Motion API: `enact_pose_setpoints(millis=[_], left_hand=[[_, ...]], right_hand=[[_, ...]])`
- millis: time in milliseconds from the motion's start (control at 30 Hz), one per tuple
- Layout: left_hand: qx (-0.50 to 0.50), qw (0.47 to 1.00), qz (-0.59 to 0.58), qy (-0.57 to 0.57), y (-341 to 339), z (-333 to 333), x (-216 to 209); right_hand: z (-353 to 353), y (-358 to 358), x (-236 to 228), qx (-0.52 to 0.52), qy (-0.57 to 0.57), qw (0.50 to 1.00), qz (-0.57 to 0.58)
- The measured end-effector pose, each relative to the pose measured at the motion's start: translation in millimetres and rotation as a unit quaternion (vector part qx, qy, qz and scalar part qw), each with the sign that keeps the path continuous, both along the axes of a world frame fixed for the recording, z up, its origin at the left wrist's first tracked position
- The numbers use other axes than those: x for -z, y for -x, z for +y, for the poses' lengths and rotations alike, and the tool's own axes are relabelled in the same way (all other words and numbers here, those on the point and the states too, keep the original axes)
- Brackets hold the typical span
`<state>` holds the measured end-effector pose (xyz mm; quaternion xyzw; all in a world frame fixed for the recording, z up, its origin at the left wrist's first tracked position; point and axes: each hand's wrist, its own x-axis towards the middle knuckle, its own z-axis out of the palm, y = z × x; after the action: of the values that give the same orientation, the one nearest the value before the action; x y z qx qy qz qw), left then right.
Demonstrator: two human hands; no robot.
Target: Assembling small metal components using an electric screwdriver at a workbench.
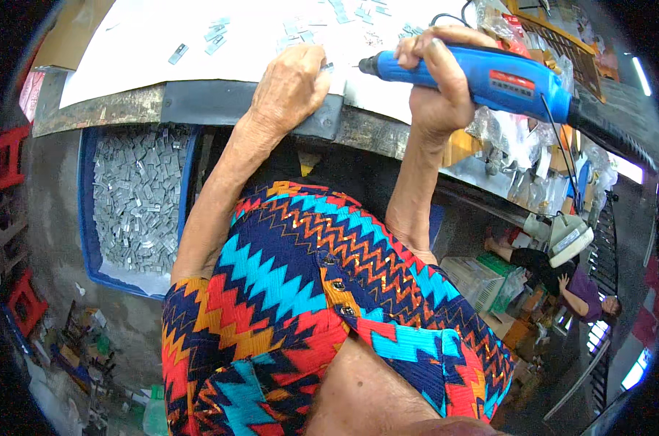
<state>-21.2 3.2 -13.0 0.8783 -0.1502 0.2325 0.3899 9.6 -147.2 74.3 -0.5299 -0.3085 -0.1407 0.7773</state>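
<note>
My right hand (442,87) is wrapped around a blue electric screwdriver (482,76), held nearly level with its thin bit pointing left. At the table's front edge, my left hand (289,91) is closed, its fingertips pinching a small grey metal piece (328,67) mostly hidden by the fingers. A short gap separates the bit's tip from that piece. Beyond my hands, several flat grey metal pieces (215,43) lie scattered on the white tabletop (140,43). One metal piece (177,53) lies apart from the others, to the left.
Below the table's left side, a blue bin (89,218) holds many similar metal pieces. Plastic bags (522,131) crowd the right, near the screwdriver's black cable (620,134). Farther right, another person (580,291) is beside crates (474,280). Red stools (26,301) stand at the far left.
</note>
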Motion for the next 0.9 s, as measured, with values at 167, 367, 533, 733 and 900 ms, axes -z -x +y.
enact_pose_setpoints(millis=[167, 367, 533, 733, 900], left_hand=[[0.003, 0.999, 0.010, 0.036, 8, 12, -9], [-0.066, 0.998, 0.016, 0.018, 13, 46, -13], [-0.121, 0.992, -0.002, -0.043, 6, 70, -10], [-0.153, 0.982, -0.012, -0.107, 4, 76, -4], [-0.071, 0.996, -0.046, -0.039, 12, 47, -19]], right_hand=[[-1, -1, 7, -0.012, -0.013, 0.999, 0.029], [1, 0, 8, 0.008, -0.008, 0.999, 0.030], [4, 7, 4, 0.052, -0.007, 0.997, 0.057], [0, 8, 3, 0.043, -0.028, 0.996, 0.078], [-4, 9, -2, -0.011, -0.051, 0.995, 0.086]])
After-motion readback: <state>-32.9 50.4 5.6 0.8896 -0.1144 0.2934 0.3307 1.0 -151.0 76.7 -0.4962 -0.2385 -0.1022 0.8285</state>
